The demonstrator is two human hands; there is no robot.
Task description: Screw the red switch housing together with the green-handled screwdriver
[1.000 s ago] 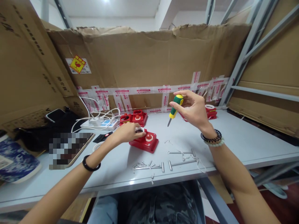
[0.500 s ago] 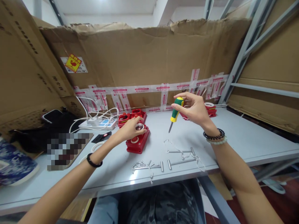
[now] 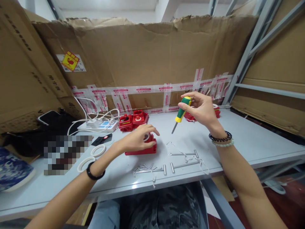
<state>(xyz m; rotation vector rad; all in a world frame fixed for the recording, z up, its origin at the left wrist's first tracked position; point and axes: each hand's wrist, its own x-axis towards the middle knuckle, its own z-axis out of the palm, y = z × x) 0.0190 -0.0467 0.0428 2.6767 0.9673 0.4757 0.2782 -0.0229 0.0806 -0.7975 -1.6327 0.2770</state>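
- Our left hand (image 3: pixel 139 140) lies over the red box (image 3: pixel 150 149), fingers stretched flat across its top and not curled round it. The box sits on the bench (image 3: pixel 238 140), near the middle.
- Our right hand (image 3: pixel 202 109) is clamped on the green-and-yellow screwdriver (image 3: pixel 181 113), tip down, raised to the right of the box and apart from it.
- We judge that the box needs firm downward pressure so it cannot slide, and the blade should meet it squarely.
- Loose metal pins (image 3: pixel 152 168) lie nearer to us, and white rings (image 3: pixel 98 150) lie to the left.

Your right offers bare table (image 3: pixel 257 140); the red box (image 3: pixel 147 149), loose metal pins (image 3: pixel 152 168) and cables (image 3: pixel 95 121) crowd the middle and left.
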